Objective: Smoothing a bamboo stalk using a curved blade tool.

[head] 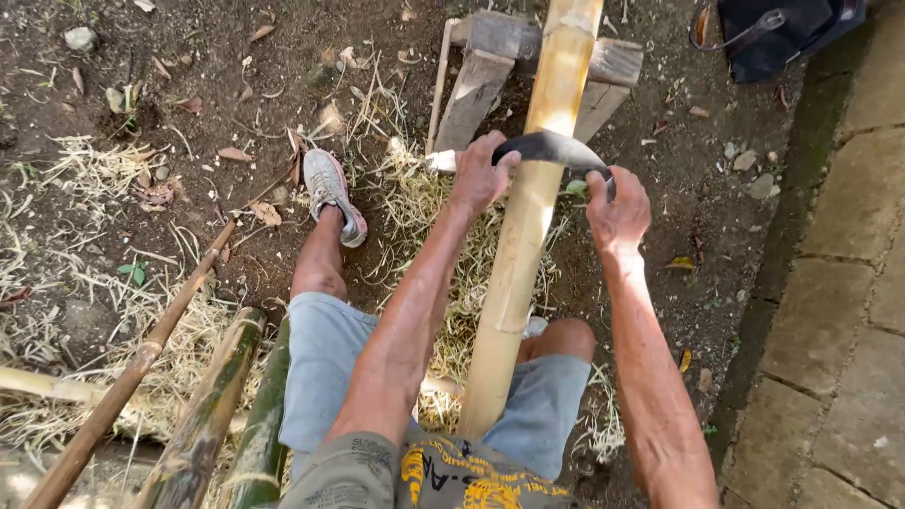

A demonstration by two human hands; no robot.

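A thick yellow bamboo pole (528, 226) runs from my lap up to a wooden trestle (490, 66) at the top. A dark curved blade (551, 149) lies across the pole. My left hand (481, 174) grips the blade's left end, beside a pale handle-like tip. My right hand (617, 207) is closed around the blade's right end. Both arms reach forward on either side of the pole, which rests between my knees.
Several bamboo poles (203, 415), green and brown, lie at the lower left. Pale shavings (424, 217) litter the dirt. My foot in a grey shoe (332, 193) rests left of the pole. A dark bag (782, 33) sits top right; paving stones (848, 311) line the right edge.
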